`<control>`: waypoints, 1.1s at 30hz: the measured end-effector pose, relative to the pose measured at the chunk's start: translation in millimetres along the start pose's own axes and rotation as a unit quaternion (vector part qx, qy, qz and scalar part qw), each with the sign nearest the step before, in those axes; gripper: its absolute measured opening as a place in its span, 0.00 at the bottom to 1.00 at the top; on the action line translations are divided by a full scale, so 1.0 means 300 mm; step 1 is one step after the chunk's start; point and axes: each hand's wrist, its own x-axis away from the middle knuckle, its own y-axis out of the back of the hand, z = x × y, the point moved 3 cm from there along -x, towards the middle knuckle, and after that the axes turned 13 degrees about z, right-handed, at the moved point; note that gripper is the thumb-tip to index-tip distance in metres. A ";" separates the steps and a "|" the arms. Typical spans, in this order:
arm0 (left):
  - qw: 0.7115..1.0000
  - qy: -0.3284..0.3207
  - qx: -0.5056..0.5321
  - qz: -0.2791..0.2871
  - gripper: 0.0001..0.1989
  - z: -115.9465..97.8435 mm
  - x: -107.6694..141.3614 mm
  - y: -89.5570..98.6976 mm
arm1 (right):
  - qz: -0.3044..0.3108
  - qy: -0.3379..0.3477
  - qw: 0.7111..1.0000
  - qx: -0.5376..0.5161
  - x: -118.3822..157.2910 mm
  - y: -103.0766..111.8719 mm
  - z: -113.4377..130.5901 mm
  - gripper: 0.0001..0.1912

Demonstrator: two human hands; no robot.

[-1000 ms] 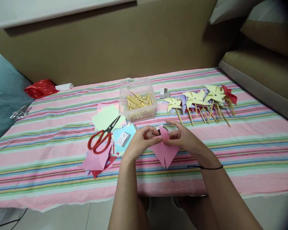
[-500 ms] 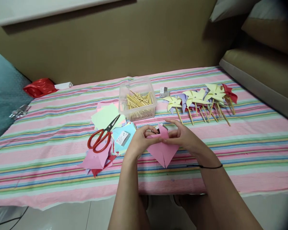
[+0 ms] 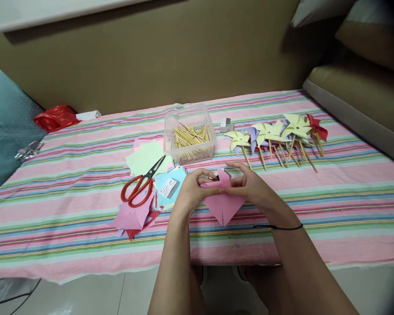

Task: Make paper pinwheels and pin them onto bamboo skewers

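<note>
A piece of pink paper (image 3: 223,206) is pinched between both hands, its slit corner pointing down toward the front edge. My left hand (image 3: 193,190) grips its left side, with thumb on top. On the right side, my right hand (image 3: 249,183) closes on it, the two thumbs meeting at the middle. A pink strip stands up between the hands, and a small dark and grey object partly shows behind it. Red-handled scissors (image 3: 141,186) lie to the left, over light green sheets (image 3: 147,157) and pink cut paper (image 3: 131,216). Blue sheets (image 3: 164,181) carry a small grey-white box (image 3: 169,188).
Behind the hands is a clear plastic box (image 3: 188,153) of short wooden sticks (image 3: 192,138). Several paper pinwheels (image 3: 271,132) lie at the right. A small grey box (image 3: 226,125) sits between them. A red plastic bag (image 3: 56,118) is at the far left.
The pink paper's lower tip has risen slightly and its slit looks narrower. Both hands keep their hold on it. The whole view has shifted slightly.
</note>
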 end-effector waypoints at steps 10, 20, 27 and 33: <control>0.975 -0.066 0.195 -0.079 0.38 -0.010 0.001 0.002 | -0.115 0.088 0.982 -0.122 0.002 0.020 0.025 0.46; 0.963 -0.089 0.164 -0.197 0.37 -0.021 -0.010 -0.044 | -0.115 0.099 0.982 -0.114 -0.011 -0.015 0.016 0.42; 0.963 -0.108 0.111 -0.220 0.32 -0.017 -0.010 -0.029 | -0.130 0.098 0.981 -0.104 -0.021 -0.023 0.016 0.44; 0.965 -0.109 0.096 -0.220 0.30 -0.011 -0.012 -0.029 | -0.132 0.091 0.981 -0.105 -0.020 -0.024 0.013 0.45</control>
